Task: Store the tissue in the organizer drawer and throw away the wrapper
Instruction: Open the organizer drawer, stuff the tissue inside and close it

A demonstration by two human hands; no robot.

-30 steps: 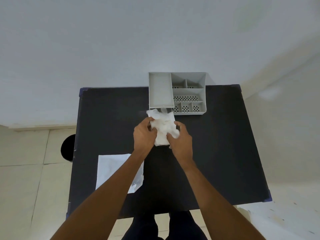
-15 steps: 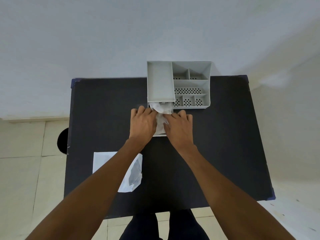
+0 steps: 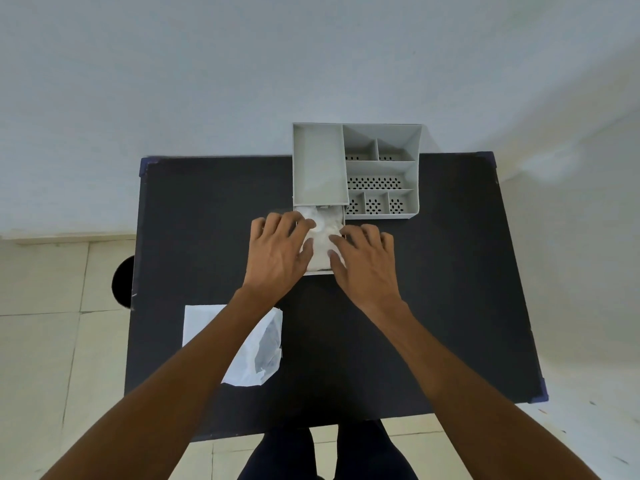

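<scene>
1. Grey plastic desk organizer (image 3: 381, 168) sits at far edge of black table (image 3: 450, 271), back wall against the white room wall.
2. Organizer has one long plain bin on its left side and several small perforated-floor compartments on its right side.
3. Drawer (image 3: 323, 270) is pulled out from under the organizer's left bin, toward the person; only its near front edge and a bit of the right rim show.
4. White tissue (image 3: 322, 237), crumpled, lies inside that open drawer, just in front of the organizer's left bin.
5. Left hand (image 3: 278, 251): flat, palm down, fingers spread, pressing on the tissue's left side and covering the drawer's left rim. Not gripping anything, fingers not curled round it.
6. Right hand (image 3: 365, 261): also flat, palm down, fingers spread, thumb and index on the tissue's right side, remaining fingers on the table just in front of the organizer's small compartments. No grasp.
7. Both hands are close together, tissue showing in the gap between them.
8. Wrapper (image 3: 256, 351), clear-white plastic, lies flat and empty-looking on the table well nearer the person than the organizer, to its left, partly under the left forearm.
9. Round black shape (image 3: 123, 282) on the floor, left of the table, far left of the organizer; cannot tell what it is.
</scene>
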